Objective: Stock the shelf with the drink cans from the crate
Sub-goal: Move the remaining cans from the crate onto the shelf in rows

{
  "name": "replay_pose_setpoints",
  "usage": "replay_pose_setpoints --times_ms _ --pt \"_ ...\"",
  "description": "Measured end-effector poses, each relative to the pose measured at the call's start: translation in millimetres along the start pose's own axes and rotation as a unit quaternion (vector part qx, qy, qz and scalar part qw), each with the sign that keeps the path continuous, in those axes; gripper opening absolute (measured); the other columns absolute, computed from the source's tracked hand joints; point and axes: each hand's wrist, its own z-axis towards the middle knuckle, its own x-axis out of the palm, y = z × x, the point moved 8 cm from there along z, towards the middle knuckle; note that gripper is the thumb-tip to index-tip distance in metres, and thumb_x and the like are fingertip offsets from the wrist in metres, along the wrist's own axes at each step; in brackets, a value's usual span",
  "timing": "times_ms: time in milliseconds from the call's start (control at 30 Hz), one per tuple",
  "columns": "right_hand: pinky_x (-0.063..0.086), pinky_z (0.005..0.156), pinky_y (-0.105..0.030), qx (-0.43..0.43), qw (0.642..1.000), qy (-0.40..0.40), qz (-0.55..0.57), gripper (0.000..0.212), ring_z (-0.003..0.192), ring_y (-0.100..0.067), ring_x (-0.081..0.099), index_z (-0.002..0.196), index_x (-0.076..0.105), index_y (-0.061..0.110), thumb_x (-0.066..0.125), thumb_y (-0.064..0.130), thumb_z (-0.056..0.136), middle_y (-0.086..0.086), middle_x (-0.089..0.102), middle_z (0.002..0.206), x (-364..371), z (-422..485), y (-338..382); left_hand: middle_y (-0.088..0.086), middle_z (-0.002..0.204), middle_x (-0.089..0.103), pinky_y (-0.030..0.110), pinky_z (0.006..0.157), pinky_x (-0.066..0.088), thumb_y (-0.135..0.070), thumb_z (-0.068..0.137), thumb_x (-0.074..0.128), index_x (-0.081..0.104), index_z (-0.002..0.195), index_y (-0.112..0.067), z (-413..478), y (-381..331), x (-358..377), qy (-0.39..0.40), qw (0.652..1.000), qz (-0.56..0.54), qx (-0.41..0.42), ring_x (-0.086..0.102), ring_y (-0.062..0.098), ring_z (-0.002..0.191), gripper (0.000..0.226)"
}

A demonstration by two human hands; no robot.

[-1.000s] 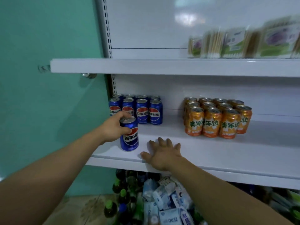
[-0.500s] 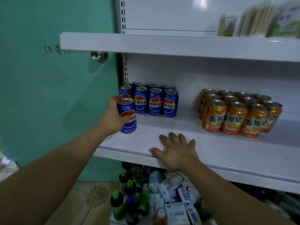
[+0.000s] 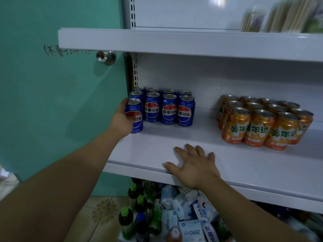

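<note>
Fingers, left (head view): fingers of the left hand curl round a blue cola can and grip it from its left side, thumb across the label.
Fingers, right: fingers of the right hand lie straight and slightly spread, palm down on the white middle shelf, thumb along the shelf's front lip.
Held can: upright at the left end of the shelf, just in front of the stocked blue cans. I cannot tell whether its base touches the shelf surface.
Stocked blue cans: upright in the shelf's back left corner, packed side by side in rows of four.
Orange cans: upright in a tight block on the right half of the shelf, well apart from the blue ones.
Between the groups: bare shelf surface, with the right hand at its front edge.
Above the shelf: an upper shelf carrying blurred packets.
Below the shelf: green-capped bottles beside pale blue cartons marked ZERO.
Left of the shelf: a teal door with a metal knob and handwriting near it.
</note>
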Motion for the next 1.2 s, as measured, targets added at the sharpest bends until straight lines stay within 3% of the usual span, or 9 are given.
replay_pose_setpoints --times_ms 100,167,333,533,600,667,767,933,1200 --pt "0.002 0.114 -0.060 -0.001 1.000 0.000 0.001 0.080 0.148 -0.026 -0.001 0.151 0.010 0.041 0.016 0.081 0.082 0.003 0.003 0.162 0 0 0 -0.011 0.067 0.071 0.016 0.052 0.054 -0.014 0.101 0.042 0.076 0.073 -0.028 12 8 4 -0.015 0.995 -0.080 -0.066 0.067 0.006 0.064 0.047" --pt "0.001 0.114 -0.060 -0.002 1.000 0.002 0.004 0.080 0.148 -0.026 -0.002 0.151 0.009 0.041 0.016 0.081 0.083 0.003 0.002 0.162 0 0 0 -0.018 0.057 0.068 0.013 0.048 0.052 -0.021 0.101 0.044 0.073 0.055 -0.042 18 9 11 0.009 0.986 -0.150 -0.076 0.065 -0.001 0.054 0.058" --pt "-0.001 0.114 -0.061 -0.002 1.000 0.001 0.010 0.081 0.148 -0.026 -0.003 0.151 0.009 0.040 0.016 0.081 0.082 0.003 0.002 0.162 1 0 -1 -0.003 0.070 0.073 0.023 0.062 0.053 -0.048 0.094 0.047 0.065 0.097 -0.023 26 10 5 -0.034 0.991 -0.115 -0.061 0.068 0.009 0.062 0.031" --pt "0.001 0.113 -0.061 -0.003 1.000 -0.004 0.007 0.081 0.148 -0.027 -0.002 0.151 0.010 0.040 0.016 0.082 0.082 0.002 0.003 0.162 3 2 -2 -0.002 0.075 0.073 0.024 0.060 0.051 -0.048 0.094 0.049 0.063 0.098 -0.021 33 12 13 -0.008 0.995 -0.051 -0.080 0.066 0.010 0.073 0.032" --pt "0.001 0.113 -0.061 -0.003 1.000 -0.007 0.007 0.081 0.147 -0.027 -0.001 0.151 0.011 0.040 0.016 0.082 0.082 0.002 0.004 0.162 3 2 -1 -0.001 0.105 0.068 0.016 0.067 0.051 -0.033 0.094 0.057 0.055 0.123 -0.016 24 9 9 0.003 0.996 0.010 -0.089 0.067 0.006 0.078 0.034" --pt "0.001 0.113 -0.061 -0.002 1.000 -0.011 0.011 0.081 0.147 -0.027 0.000 0.151 0.012 0.040 0.016 0.082 0.082 0.002 0.005 0.162 2 1 -2 0.008 0.136 0.049 0.015 0.088 0.041 -0.009 0.089 0.064 0.023 0.148 -0.015 16 9 5 -0.016 0.997 0.010 -0.073 0.059 0.015 0.112 0.073" --pt "0.000 0.113 -0.061 -0.006 1.000 -0.010 0.018 0.080 0.147 -0.027 0.001 0.151 0.015 0.039 0.018 0.081 0.082 0.002 0.007 0.162 -1 -1 -1 0.010 0.150 0.034 0.020 0.090 0.032 0.002 0.088 0.061 0.007 0.152 -0.014 -4 -2 3 -0.011 0.998 0.027 -0.063 0.039 0.024 0.133 0.085" --pt "0.013 0.117 -0.047 0.000 0.994 0.003 0.110 0.075 0.144 -0.021 0.019 0.149 0.031 0.031 0.036 0.073 0.087 0.001 0.022 0.159 -16 -11 -15 0.004 0.133 0.046 0.028 0.093 0.037 -0.005 0.081 0.068 0.034 0.142 -0.014 -44 -20 6 0.058 0.990 0.123 -0.022 0.048 0.020 0.117 0.070" --pt "0.039 0.106 -0.041 0.228 0.963 -0.098 0.103 0.075 0.130 -0.030 0.044 0.145 0.039 0.021 0.044 0.068 0.088 -0.007 0.045 0.147 -75 -107 -194 0.004 0.158 0.020 0.032 0.112 0.024 -0.037 0.091 0.059 0.025 0.150 -0.020 -127 -101 120 0.280 0.924 0.254 0.063 0.026 0.023 0.142 0.071"
